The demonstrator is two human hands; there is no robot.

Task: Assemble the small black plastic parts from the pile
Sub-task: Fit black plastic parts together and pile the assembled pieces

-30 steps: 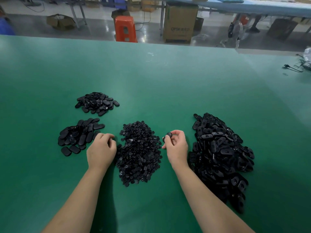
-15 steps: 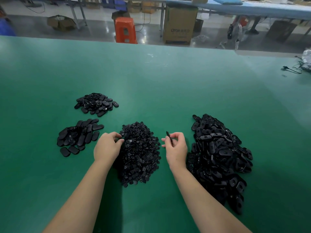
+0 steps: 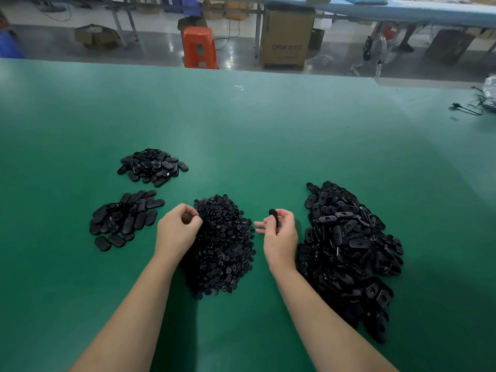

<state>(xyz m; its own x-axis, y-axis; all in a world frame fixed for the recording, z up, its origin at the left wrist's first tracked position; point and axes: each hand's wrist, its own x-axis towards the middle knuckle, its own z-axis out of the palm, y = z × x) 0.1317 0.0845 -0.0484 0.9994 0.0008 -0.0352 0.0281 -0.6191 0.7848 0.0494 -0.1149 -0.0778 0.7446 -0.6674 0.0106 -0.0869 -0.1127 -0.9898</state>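
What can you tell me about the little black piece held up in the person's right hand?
The small black oval plastic piece looks smooth, dark and flat, seen nearly edge-on, so any holes or details are hidden. It stands roughly upright, pinched between thumb and fingers of the right hand, raised above the green table. It sits between the middle heap of small black parts and the large right heap of black oval shells, touching neither. Only the hand touches it.

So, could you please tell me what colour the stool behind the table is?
The stool is orange, clearest in the head view.
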